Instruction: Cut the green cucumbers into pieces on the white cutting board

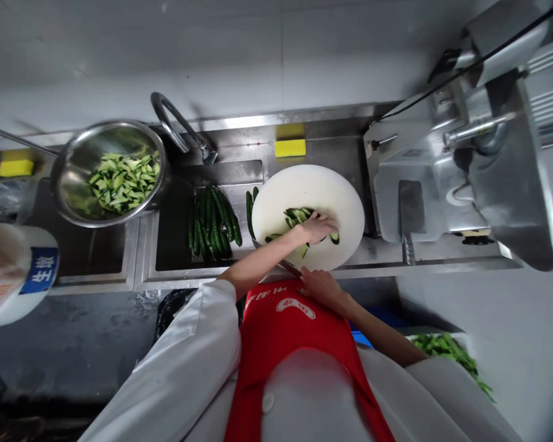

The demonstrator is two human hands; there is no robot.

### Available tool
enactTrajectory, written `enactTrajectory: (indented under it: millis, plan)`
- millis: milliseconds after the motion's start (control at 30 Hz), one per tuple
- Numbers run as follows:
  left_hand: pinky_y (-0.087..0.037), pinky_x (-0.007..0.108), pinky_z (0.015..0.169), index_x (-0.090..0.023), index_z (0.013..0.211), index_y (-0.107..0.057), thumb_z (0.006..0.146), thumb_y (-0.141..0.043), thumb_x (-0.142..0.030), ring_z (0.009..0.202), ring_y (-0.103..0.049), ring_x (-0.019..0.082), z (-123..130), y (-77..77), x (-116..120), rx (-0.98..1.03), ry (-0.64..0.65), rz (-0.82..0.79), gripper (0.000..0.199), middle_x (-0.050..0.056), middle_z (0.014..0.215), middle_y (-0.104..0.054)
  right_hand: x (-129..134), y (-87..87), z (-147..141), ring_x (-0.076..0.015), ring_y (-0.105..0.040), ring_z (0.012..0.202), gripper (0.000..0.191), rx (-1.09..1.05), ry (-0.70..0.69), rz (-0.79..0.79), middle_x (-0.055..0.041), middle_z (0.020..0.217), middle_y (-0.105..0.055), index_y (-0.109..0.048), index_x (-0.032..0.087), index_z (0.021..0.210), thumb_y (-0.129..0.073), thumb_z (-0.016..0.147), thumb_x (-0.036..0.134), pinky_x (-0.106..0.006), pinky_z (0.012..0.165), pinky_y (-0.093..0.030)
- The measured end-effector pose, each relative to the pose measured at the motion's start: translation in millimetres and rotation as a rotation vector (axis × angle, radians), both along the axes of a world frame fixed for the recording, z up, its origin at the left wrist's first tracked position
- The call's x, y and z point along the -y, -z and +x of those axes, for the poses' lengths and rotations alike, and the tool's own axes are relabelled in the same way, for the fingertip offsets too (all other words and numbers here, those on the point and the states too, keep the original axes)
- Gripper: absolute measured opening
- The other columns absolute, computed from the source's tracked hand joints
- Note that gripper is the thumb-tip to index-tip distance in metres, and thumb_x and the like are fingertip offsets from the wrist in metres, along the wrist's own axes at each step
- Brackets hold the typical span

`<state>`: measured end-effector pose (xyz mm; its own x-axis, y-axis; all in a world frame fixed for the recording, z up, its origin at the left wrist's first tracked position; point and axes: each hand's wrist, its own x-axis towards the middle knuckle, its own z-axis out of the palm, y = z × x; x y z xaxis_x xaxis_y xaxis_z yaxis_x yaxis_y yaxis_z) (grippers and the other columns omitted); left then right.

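Head view: Cut cucumber pieces (297,215), dark green at the skin and pale at the flesh, lie on a round white cutting board (304,184), around its middle and toward its near edge. The person's left hand (320,228) spreads its fingers palm-down over them; whether that grip has closed on any piece cannot be told. The right hand (322,287), at the board's near edge, has its grip closed around what appears to be a knife (289,267).

Most of the knife is hidden by the right hand and left forearm, which also covers some pieces. The left frame edge cuts off a white container (9,301) with a blue label, and a sleeve partly hides leafy greens (451,350).

The board sits on a stainless-steel tabletop (336,150), a yellow block (290,148) near its back edge and a slicing machine (511,172) toward its right end. Left of the board, whole cucumbers (212,221) fill part of a sink; farther left, a steel bowl (74,172) holds more cut pieces. A pale wall (212,49) rises behind.
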<state>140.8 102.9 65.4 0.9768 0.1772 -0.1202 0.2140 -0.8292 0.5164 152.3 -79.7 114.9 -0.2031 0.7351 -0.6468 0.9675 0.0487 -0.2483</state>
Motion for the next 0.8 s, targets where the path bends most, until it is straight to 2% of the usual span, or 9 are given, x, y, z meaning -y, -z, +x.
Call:
enactTrajectory:
  millis: [100,167,267,367,467,567,667,733,800]
  plan:
    - [-0.034,0.047,0.103,-0.021,0.126,-0.06,0.073,-0.07,-0.001,0.12,-0.048,0.03,7,20.5,-5,-0.168,0.064,0.059,0.057,0.011,0.129,-0.058,2,5.4,0,-0.0286,-0.07,0.093,0.032,-0.023,0.043,-0.002,-0.0146,0.096,-0.071,-0.049,0.016,0.119,-0.04,0.099,0.039,-0.034,0.075,-0.051]
    - [-0.035,0.042,0.104,-0.018,0.125,-0.061,0.079,-0.07,-0.01,0.117,-0.05,0.028,7,24.2,-12,-0.143,0.073,0.06,0.048,0.012,0.127,-0.059,2,7.1,3,-0.0279,-0.07,0.094,0.031,-0.047,0.071,0.004,-0.0152,0.097,-0.07,-0.05,0.016,0.12,-0.041,0.099,0.037,-0.035,0.076,-0.05]
    - [-0.039,0.035,0.098,-0.014,0.115,-0.067,0.084,-0.07,-0.025,0.109,-0.054,0.026,11,22.8,-22,-0.085,0.053,0.019,0.033,0.013,0.112,-0.065,2,8.1,6,-0.0264,-0.069,0.097,0.031,-0.06,0.119,-0.001,-0.0165,0.1,-0.07,-0.051,0.016,0.121,-0.037,0.1,0.036,-0.034,0.079,-0.049]
    - [-0.044,0.032,0.089,-0.014,0.111,-0.069,0.086,-0.068,-0.034,0.099,-0.057,0.023,17,17.9,-24,0.03,-0.097,-0.105,0.033,0.01,0.1,-0.067,0,9.8,10,-0.0251,-0.068,0.098,0.033,-0.041,0.16,-0.034,-0.0167,0.102,-0.069,-0.05,0.016,0.121,-0.031,0.102,0.035,-0.033,0.08,-0.048]
    - [-0.045,0.027,0.071,-0.015,0.104,-0.07,0.084,-0.069,-0.04,0.076,-0.057,0.017,9,3.6,-23,0.231,-0.377,-0.323,0.033,0.004,0.083,-0.065,0,12.5,15,-0.0242,-0.068,0.098,0.033,-0.011,0.204,-0.043,-0.0157,0.103,-0.069,-0.049,0.017,0.12,-0.028,0.103,0.034,-0.032,0.08,-0.047]
    - [-0.038,0.022,0.055,-0.015,0.095,-0.069,0.081,-0.071,-0.045,0.056,-0.046,0.01,-31,-18.8,-23,0.536,-0.767,-0.475,0.033,-0.003,0.064,-0.051,1,13.7,22,-0.0236,-0.069,0.094,0.031,0.029,0.295,-0.024,-0.0145,0.1,-0.07,-0.048,0.017,0.118,-0.027,0.103,0.033,-0.031,0.077,-0.046]
    - [-0.036,0.018,0.05,-0.016,0.1,-0.066,0.079,-0.073,-0.046,0.051,-0.043,0.006,-95,-28.4,-19,0.764,-1.109,-0.522,0.037,-0.006,0.06,-0.046,2,12.2,28,-0.0229,-0.069,0.091,0.031,0.052,0.367,0.002,-0.0136,0.096,-0.07,-0.047,0.017,0.116,-0.025,0.103,0.034,-0.029,0.075,-0.044]
    - [-0.038,0.017,0.048,-0.017,0.105,-0.065,0.077,-0.074,-0.047,0.05,-0.045,0.006,-134,-17.7,-7,0.739,-1.22,-0.594,0.042,-0.006,0.06,-0.049,1,10.6,29,-0.0229,-0.069,0.089,0.032,0.058,0.379,0.011,-0.0131,0.094,-0.07,-0.047,0.017,0.116,-0.023,0.103,0.035,-0.028,0.073,-0.043]
    - [-0.042,0.018,0.047,-0.016,0.105,-0.064,0.075,-0.075,-0.047,0.048,-0.048,0.007,-159,4.7,13,0.616,-1.23,-0.714,0.045,-0.005,0.06,-0.053,-1,9.8,26,-0.0233,-0.069,0.088,0.033,0.064,0.36,0.019,-0.0131,0.092,-0.07,-0.047,0.016,0.116,-0.022,0.103,0.034,-0.028,0.072,-0.043]
